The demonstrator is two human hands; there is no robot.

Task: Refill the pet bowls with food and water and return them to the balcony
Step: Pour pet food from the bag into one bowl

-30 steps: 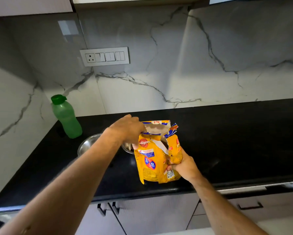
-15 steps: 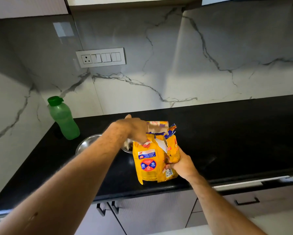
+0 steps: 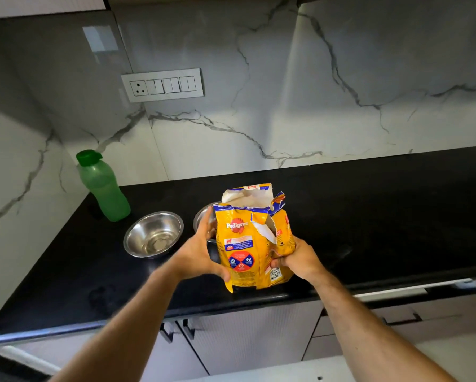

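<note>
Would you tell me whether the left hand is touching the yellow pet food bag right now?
Touching: the head view shows the left hand pressed against the side of the pet food bag, thumb on its lower front.

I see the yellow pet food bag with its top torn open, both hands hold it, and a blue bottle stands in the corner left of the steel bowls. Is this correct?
Not quite: the bottle is green, not blue, as the head view shows. The rest holds: the yellow pet food bag is torn open at the top, the left hand and right hand hold it, and the bottle stands left of the steel bowls.
</note>
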